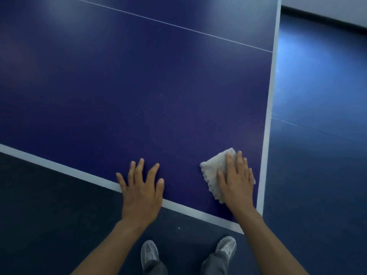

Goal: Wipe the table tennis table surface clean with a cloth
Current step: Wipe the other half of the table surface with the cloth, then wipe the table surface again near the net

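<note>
Dark blue table tennis table with white edge lines fills the view. Left hand lies flat, fingers spread, holding nothing. Right hand presses white textured cloth flat w/ fingers extended, near the right corner; better keep even pressure, overlapping strokes.

I found no text, label, brand, number or sign that I could read anywhere in the view; the tabletop carried only plain white lines, and the cloth bore no print.
</note>
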